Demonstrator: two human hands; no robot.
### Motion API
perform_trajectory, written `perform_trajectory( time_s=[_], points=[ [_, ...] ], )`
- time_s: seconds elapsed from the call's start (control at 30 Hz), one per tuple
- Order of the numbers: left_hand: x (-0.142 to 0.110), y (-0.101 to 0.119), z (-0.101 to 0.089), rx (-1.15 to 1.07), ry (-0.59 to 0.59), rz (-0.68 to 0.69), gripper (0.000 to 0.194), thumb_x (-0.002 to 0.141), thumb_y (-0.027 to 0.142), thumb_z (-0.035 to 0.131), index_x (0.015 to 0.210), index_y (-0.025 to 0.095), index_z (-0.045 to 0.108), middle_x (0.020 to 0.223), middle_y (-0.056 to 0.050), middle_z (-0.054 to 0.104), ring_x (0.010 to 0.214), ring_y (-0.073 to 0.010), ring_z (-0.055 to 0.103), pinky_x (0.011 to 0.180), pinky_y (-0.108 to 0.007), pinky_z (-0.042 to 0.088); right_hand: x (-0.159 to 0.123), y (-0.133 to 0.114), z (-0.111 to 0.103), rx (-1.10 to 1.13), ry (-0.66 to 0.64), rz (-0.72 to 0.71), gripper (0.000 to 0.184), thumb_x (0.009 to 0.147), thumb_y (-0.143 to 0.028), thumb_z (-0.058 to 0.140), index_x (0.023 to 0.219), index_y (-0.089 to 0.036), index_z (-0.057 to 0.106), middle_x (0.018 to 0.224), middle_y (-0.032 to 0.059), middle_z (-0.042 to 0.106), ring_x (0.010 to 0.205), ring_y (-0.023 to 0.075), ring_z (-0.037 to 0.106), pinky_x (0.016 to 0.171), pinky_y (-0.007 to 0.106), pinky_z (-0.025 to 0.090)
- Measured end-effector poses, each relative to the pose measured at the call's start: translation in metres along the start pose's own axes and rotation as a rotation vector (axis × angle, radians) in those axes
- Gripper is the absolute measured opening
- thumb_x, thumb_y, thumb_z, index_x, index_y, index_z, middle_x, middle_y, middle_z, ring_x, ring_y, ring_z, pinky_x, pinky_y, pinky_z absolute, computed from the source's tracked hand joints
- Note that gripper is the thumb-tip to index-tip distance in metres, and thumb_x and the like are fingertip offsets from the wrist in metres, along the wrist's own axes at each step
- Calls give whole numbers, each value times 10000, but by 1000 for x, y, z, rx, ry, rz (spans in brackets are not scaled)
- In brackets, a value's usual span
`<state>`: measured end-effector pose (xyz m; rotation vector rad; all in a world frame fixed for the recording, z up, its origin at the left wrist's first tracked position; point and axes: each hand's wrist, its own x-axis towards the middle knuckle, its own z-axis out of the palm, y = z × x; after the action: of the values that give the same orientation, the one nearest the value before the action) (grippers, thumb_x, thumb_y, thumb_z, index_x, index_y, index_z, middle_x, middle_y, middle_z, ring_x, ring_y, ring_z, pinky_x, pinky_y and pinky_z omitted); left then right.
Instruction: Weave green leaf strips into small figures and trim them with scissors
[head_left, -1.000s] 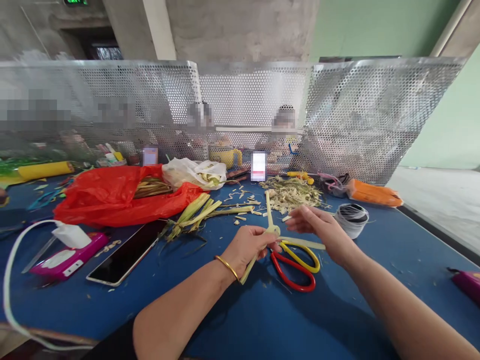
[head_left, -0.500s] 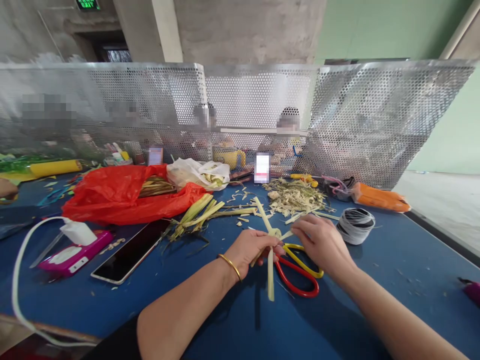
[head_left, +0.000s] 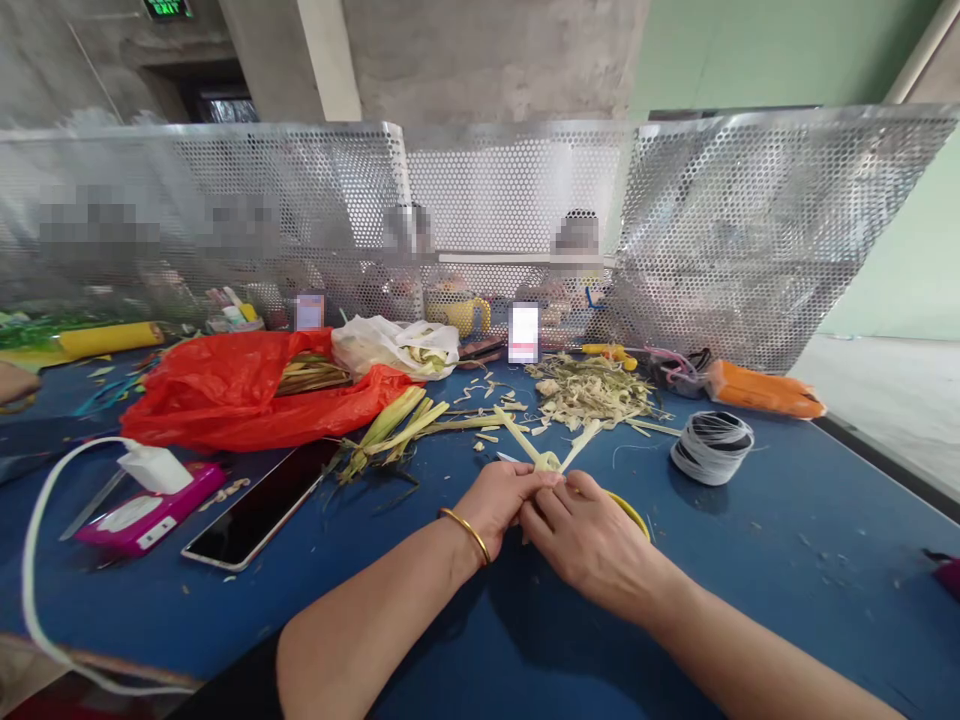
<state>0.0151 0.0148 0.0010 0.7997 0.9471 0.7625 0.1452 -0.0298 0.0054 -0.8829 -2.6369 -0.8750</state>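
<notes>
Pale leaf strips (head_left: 548, 461), crossed into a small knot with two ends pointing up and outward, sit between my fingertips. My left hand (head_left: 501, 497), with a gold bangle at the wrist, pinches the knot from the left. Close against it, my right hand (head_left: 581, 527) has its fingers closed at the lower right of the knot. The lower strip ends are hidden behind the hands. Scissors lie on the table under my right hand; only part of a yellow handle (head_left: 631, 513) shows, and a blade tip pokes out left of the knot.
A heap of dry scraps (head_left: 596, 390) lies beyond my hands, a spool of grey-white cord (head_left: 711, 448) to the right. At left are a red plastic bag (head_left: 217, 385), leaf strips (head_left: 394, 430), a phone (head_left: 262, 505) and a magenta power strip (head_left: 150, 510). A perforated metal screen (head_left: 517, 190) stands behind.
My right hand has moved left and down from the right-hand strip to join my left hand at the knot. It now covers the red scissor handle and the strip that hung down.
</notes>
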Motion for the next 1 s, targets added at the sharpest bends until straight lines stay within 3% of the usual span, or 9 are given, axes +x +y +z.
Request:
perform_trajectory(
  time_s=[0.2,0.33,0.53,0.73,0.8,0.9,1.0],
  points=[
    [-1,4,-1,60,10,62,373,452,345,877,609,109,634,567,-1,613,520,-90,544,496,-200,378,-2,-2,-3,133,101,24,299,941,-110,316,749,-165,539,698,43,555,652,178,495,730,343,362],
    [-1,5,-1,94,32,59,319,538,344,848,642,106,663,600,-34,661,578,-125,607,577,-225,455,-3,-4,-8,213,170,-91,335,934,-95,306,712,-164,546,678,39,552,654,174,486,820,365,362],
    [-3,4,0,104,23,53,221,650,289,792,741,113,693,645,-50,702,600,-147,643,608,-242,497,-6,-4,-7,245,173,-177,306,914,-105,349,710,-166,568,669,43,565,630,174,486,757,371,396],
    [-1,4,-1,102,30,73,205,668,274,778,753,104,703,702,-72,720,581,-134,635,569,-218,493,-5,-2,-12,344,190,-171,281,924,-105,337,797,-161,581,697,51,612,651,174,527,804,367,406],
    [0,6,-3,68,56,94,182,683,261,766,743,102,698,700,-74,718,575,-129,636,550,-204,487,-5,4,-15,402,246,-47,215,939,-133,358,923,-149,572,760,57,644,705,176,563,798,343,404],
    [1,11,-6,41,76,105,164,735,259,721,782,103,699,673,-68,709,571,-131,648,536,-197,495,-9,18,-15,349,315,329,187,946,-282,454,1033,-139,539,873,82,667,779,195,594,735,319,388],
    [0,15,-7,41,83,74,229,791,314,664,832,92,702,687,-88,709,603,-148,671,547,-204,515,-12,29,-7,251,104,538,264,942,-396,453,858,-168,557,740,54,646,676,200,583,681,315,355]
  ],
)
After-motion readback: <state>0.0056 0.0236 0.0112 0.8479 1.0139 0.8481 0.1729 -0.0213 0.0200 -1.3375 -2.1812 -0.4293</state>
